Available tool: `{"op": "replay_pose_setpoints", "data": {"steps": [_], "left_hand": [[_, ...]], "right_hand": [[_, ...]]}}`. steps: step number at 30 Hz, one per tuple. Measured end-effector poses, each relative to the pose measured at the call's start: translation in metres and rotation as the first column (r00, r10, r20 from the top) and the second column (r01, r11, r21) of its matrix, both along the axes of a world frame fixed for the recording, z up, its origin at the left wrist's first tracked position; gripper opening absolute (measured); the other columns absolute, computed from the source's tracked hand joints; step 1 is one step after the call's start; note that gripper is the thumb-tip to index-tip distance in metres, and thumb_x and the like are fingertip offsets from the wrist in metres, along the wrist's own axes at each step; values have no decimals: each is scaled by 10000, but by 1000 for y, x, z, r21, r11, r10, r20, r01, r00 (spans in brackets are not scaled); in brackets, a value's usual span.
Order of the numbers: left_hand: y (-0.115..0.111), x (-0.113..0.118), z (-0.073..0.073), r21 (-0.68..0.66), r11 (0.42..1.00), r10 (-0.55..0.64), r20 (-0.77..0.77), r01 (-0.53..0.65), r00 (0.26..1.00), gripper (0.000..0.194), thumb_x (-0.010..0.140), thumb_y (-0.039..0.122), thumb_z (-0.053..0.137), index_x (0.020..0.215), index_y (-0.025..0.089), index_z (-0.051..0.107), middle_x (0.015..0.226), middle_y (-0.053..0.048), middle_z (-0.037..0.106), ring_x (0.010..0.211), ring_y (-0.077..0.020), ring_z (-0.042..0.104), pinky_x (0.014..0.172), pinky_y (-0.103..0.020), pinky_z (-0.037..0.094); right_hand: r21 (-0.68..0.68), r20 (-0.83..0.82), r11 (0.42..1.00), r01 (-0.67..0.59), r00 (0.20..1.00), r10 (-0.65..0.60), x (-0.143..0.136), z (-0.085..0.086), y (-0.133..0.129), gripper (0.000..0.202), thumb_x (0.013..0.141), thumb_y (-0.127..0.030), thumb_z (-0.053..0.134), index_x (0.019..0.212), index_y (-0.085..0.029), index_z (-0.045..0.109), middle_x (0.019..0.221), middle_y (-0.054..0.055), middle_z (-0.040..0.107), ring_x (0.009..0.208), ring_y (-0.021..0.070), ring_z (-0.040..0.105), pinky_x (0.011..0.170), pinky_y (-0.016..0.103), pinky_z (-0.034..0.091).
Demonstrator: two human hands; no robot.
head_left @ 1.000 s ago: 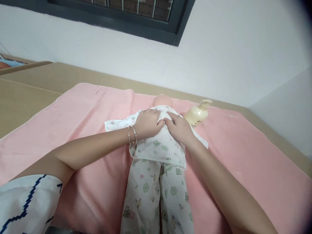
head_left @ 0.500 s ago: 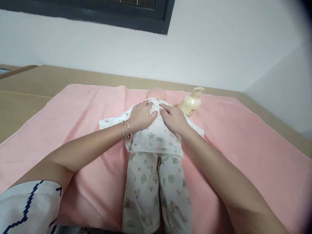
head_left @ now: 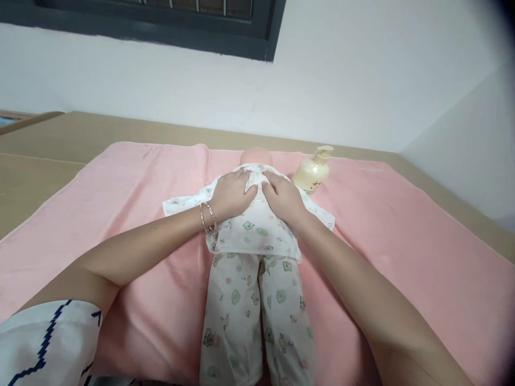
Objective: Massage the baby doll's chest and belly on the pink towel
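A doll with a bare pinkish head (head_left: 256,155) lies on a pink cloth (head_left: 153,262), in a white printed top (head_left: 257,230) and matching trousers (head_left: 237,311). My left hand (head_left: 232,194) rests on the left side of the top's upper part, fingers spread, with two bracelets at the wrist. On the right side of the same part lies my right hand (head_left: 282,197), its fingers apart and thumb toward the middle. Both palms press on the fabric, with a narrow strip of top between the thumbs. The doll's face is not visible.
A pale yellow pump bottle (head_left: 311,174) stands on the cloth to the right of the doll's head. The wooden surface (head_left: 132,130) shows behind the cloth, and a white wall with a dark window frame rises beyond it.
The raised, bunched fabric between my fingertips has flattened near the doll's neck. My fingers have loosened and lie flatter on the top. The view has shifted slightly.
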State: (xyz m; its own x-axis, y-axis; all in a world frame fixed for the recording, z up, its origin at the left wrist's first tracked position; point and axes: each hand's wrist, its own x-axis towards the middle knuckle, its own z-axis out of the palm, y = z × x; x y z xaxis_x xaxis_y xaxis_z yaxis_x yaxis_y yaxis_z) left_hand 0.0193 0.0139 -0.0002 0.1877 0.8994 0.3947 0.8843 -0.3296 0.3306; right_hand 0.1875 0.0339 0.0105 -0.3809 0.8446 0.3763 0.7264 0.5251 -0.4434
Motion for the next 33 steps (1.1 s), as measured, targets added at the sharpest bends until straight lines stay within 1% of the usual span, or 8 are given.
{"op": "replay_pose_setpoints", "data": {"steps": [5,9,16,21,24,27,33], "left_hand": [[1,0,0,-4,1000,-7,9,7,1000,381,966,351,380,1202,151,601,1280,-126,655,1199,-294,601,1049,-441,454],[1,0,0,-18,1000,-3,18,3,1000,385,963,350,382,1209,148,599,1285,-134,649,1207,-299,596,1059,-448,447],[1,-1,0,-18,1000,-3,18,3,1000,394,964,355,378,1219,147,594,1267,-136,653,1203,-303,595,1056,-455,447],[2,-1,-1,-13,1000,-3,20,4,1000,403,963,358,380,1229,142,592,1276,-139,648,1205,-303,595,1062,-454,443],[2,-1,-1,-13,1000,-2,10,2,1000,395,963,355,370,1195,136,602,1247,-143,658,1184,-307,605,1049,-457,450],[1,-1,0,-27,1000,5,-2,-5,1000,375,963,360,367,1153,148,610,1223,-136,666,1171,-309,608,1035,-461,455],[1,0,1,-30,999,12,-3,-12,1000,380,964,360,375,1188,149,598,1237,-134,660,1174,-309,607,1035,-457,452]], "right_hand": [[19,-97,1000,-7,995,9,1,-7,3,463,946,-344,413,1311,-205,661,1378,58,632,1313,277,558,1121,472,431],[22,-134,1000,-1,991,4,2,-8,2,460,938,-347,433,1307,-207,668,1371,55,637,1302,275,571,1119,461,434],[15,-142,1000,4,990,-2,2,-7,2,445,937,-346,441,1296,-225,675,1361,37,644,1299,264,576,1121,460,433],[19,-143,1000,5,990,-2,2,-7,2,440,942,-337,448,1292,-201,677,1364,54,642,1295,266,580,1122,438,435],[18,-155,1000,0,988,3,2,-8,2,436,940,-327,456,1289,-190,680,1356,61,649,1294,265,581,1123,423,432],[9,-175,1000,9,985,-7,2,-8,2,428,938,-327,467,1286,-203,683,1357,50,648,1289,265,584,1122,430,431],[-5,-189,1000,18,982,-18,2,-9,2,430,934,-332,478,1294,-213,681,1365,39,642,1286,267,585,1121,437,430]]}}
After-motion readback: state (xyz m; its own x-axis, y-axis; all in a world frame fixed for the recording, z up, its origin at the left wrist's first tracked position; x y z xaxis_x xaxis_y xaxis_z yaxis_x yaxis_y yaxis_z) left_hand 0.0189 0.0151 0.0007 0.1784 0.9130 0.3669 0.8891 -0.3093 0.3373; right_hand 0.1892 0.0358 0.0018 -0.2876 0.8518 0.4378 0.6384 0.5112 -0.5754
